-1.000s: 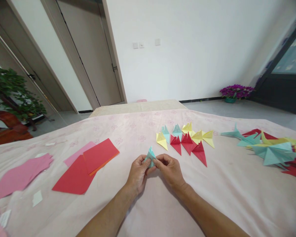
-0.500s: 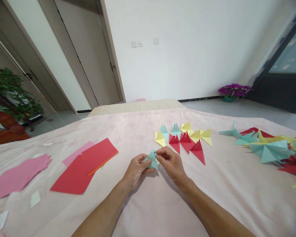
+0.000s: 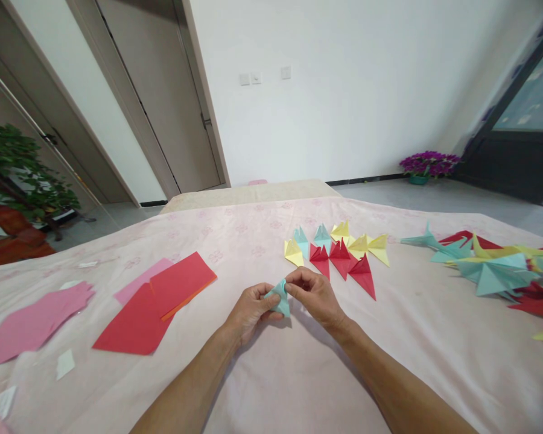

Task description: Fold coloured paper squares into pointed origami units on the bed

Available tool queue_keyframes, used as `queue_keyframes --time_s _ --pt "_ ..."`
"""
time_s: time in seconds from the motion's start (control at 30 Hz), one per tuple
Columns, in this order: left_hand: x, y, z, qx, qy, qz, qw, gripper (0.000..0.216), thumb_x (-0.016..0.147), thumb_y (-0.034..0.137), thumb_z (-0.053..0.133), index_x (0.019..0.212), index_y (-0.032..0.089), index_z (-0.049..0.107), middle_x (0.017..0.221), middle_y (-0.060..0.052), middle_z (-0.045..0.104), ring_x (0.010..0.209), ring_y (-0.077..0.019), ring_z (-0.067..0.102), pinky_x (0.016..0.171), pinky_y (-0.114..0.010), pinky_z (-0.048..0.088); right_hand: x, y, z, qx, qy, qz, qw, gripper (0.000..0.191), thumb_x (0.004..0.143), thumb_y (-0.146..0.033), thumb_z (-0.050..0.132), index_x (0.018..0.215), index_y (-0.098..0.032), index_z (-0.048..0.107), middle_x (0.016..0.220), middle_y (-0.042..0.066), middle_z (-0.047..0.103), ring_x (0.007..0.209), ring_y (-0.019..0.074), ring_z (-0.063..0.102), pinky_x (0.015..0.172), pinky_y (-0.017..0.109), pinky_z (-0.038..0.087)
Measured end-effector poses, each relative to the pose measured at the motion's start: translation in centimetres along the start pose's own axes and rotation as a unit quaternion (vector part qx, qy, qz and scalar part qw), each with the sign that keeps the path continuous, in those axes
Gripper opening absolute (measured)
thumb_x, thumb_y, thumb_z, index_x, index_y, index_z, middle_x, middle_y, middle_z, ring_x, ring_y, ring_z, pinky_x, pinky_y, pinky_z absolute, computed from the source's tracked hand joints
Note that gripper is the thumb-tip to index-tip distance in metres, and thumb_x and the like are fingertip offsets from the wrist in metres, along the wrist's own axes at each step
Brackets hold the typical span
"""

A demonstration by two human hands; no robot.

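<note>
A small light-blue folded paper (image 3: pixel 282 306) is held between both hands above the pink cloth. My left hand (image 3: pixel 253 308) grips its left side, the thumb lying across the front and fingers behind. With thumb and forefinger, my right hand (image 3: pixel 313 295) pinches the paper's upper tip, which looks bent over. Just beyond the hands stand several small folded paper pieces: red ones (image 3: pixel 362 275) in front, yellow ones (image 3: pixel 379 246) at right and left, and pale blue ones (image 3: pixel 322 235) behind. The fingertips partly cover the paper's folds.
Red paper sheets (image 3: pixel 136 322) lie on the left of the table cloth (image 3: pixel 199 386), with pink paper (image 3: pixel 36 322) farther left. At the right is a pile of folded paper cranes (image 3: pixel 498 274) in blue, red and yellow. White scraps (image 3: pixel 65 364) lie at left.
The blue paper's upper tip, upright before, now looks bent over under my right fingers. My left hand keeps its hold. The other paper pieces stay in place.
</note>
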State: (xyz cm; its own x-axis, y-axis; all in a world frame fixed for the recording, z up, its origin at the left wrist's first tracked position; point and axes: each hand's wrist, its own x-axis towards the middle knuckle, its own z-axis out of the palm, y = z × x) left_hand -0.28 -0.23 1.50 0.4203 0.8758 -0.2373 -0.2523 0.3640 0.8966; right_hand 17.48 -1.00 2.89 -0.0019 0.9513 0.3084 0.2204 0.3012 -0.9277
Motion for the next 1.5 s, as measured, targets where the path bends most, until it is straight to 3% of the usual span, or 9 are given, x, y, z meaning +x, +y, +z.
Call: queue_keyframes --time_s 0.13,0.5,0.73,1.2,1.37,1.5 --pt "0.1 -0.1 -0.2 0.009 -0.010 -0.005 1.000 0.040 0.064 0.037 0.087 0.087 0.010 0.069 0.075 -0.003 0.065 0.063 -0.0101 0.062 0.057 -0.020 0.056 0.0 -0.8 -0.3 -0.051 -0.007 -0.040 0.998 0.008 0.078 -0.025 0.067 0.074 -0.019 0.069 0.069 -0.001 0.061 0.059 0.0108 0.050 0.053 0.023 0.038" --pt "-0.2 0.4 0.1 0.047 -0.019 -0.021 0.998 0.037 0.063 0.035 0.087 0.081 0.009 0.067 0.071 -0.002 0.063 0.059 -0.0090 0.060 0.053 -0.019 0.054 -0.1 -1.2 -0.6 -0.083 -0.008 -0.048 0.995 0.007 0.076 -0.021 0.065 0.070 -0.018 0.065 0.067 -0.001 0.057 0.057 0.0104 0.048 0.053 0.024 0.036" --pt "-0.4 0.1 0.7 0.039 0.028 0.018 0.999 0.036 0.065 0.036 0.086 0.082 0.010 0.068 0.070 -0.002 0.064 0.059 -0.0087 0.060 0.056 -0.019 0.054 -0.1 -0.7 -0.5 -0.042 0.036 -0.028 0.998 0.011 0.079 -0.027 0.064 0.073 -0.018 0.065 0.069 0.000 0.059 0.060 0.0117 0.049 0.055 0.024 0.038" --pt "-0.5 0.0 0.9 0.063 0.037 0.052 0.996 0.035 0.066 0.037 0.084 0.084 0.010 0.071 0.073 -0.003 0.065 0.062 -0.0107 0.060 0.055 -0.021 0.055 -0.4 -0.6 -0.4 -0.082 0.000 -0.067 0.994 0.009 0.079 -0.021 0.064 0.071 -0.018 0.066 0.067 -0.001 0.057 0.057 0.0110 0.047 0.053 0.024 0.036" --pt "-0.5 -0.2 1.4 0.114 0.090 0.127 0.981 0.031 0.070 0.039 0.080 0.081 0.011 0.073 0.072 -0.003 0.067 0.063 -0.0125 0.062 0.060 -0.024 0.056 -0.4 -0.2 0.2 -0.017 0.029 -0.009 0.999 0.014 0.080 -0.027 0.063 0.070 -0.018 0.062 0.066 -0.001 0.056 0.060 0.0121 0.049 0.055 0.025 0.039" --pt "-0.5 -0.4 1.6 0.189 0.149 0.182 0.953 0.025 0.076 0.038 0.073 0.082 0.013 0.075 0.071 -0.003 0.070 0.064 -0.0153 0.064 0.063 -0.026 0.056 -0.6 0.0 0.2 0.056 0.001 0.037 0.998 0.022 0.085 -0.037 0.059 0.078 -0.018 0.065 0.065 -0.001 0.056 0.059 0.0127 0.051 0.055 0.025 0.042"
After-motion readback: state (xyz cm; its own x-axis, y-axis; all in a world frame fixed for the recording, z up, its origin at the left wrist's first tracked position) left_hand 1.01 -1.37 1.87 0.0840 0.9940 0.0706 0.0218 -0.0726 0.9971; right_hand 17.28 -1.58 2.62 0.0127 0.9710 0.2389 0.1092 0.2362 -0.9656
